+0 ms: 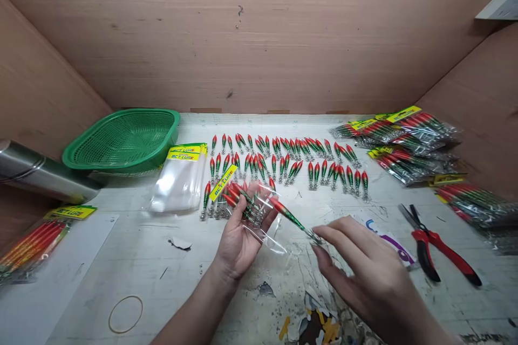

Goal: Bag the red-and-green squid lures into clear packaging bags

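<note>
My left hand (242, 234) lies palm up and holds a clear plastic bag (259, 210) with a yellow header card; several red-and-green fishing lures are inside it. My right hand (366, 269) pinches the hook end of one more red-and-green lure (289, 216), whose red head points into the bag's mouth. Beyond my hands, rows of loose lures (283, 159) lie on the white table (162, 259).
An empty green basket (123, 140) stands at the back left, with a stack of empty bags (181, 180) beside it. Filled bags (408, 143) are piled at the right. Red-handled pliers (435, 248) lie at the right. A rubber band (125, 314) lies near the front, a metal cylinder (38, 172) at the left.
</note>
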Available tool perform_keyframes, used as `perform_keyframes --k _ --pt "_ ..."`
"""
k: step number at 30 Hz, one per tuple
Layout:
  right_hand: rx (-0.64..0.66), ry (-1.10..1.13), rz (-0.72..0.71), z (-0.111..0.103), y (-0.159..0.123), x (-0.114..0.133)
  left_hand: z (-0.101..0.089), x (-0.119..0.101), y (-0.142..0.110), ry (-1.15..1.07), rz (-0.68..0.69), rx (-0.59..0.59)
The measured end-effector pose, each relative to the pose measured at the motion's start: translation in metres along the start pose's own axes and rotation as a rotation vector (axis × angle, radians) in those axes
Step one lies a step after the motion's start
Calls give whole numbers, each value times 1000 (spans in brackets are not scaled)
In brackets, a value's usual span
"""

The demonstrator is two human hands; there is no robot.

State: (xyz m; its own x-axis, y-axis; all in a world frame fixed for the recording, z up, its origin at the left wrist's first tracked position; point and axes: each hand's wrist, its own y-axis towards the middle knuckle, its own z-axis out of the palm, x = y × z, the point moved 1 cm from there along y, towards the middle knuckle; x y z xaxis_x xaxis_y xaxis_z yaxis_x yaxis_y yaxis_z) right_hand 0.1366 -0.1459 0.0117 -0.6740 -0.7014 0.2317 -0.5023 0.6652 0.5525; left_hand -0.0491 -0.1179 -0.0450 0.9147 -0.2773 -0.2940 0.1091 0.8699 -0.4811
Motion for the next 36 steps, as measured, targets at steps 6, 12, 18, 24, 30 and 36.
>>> perform_keyframes --k 6,12,18,24,30,36 --pt "-74 -182 -74 37 19 5 -1 10 -2 18 -80 51" --pt "-141 -265 -17 54 22 8 -1 14 -1 -8 -88 83" --pt "-109 -148 100 54 23 15 -1 15 -2 -8 -58 30" --pt "-69 200 496 47 21 -16 2 -14 -1 -28 118 58" --pt "169 85 618 116 22 -29 1 -27 -1 -67 186 56" --pt "133 51 673 107 17 -31 3 -17 0 -40 118 21"
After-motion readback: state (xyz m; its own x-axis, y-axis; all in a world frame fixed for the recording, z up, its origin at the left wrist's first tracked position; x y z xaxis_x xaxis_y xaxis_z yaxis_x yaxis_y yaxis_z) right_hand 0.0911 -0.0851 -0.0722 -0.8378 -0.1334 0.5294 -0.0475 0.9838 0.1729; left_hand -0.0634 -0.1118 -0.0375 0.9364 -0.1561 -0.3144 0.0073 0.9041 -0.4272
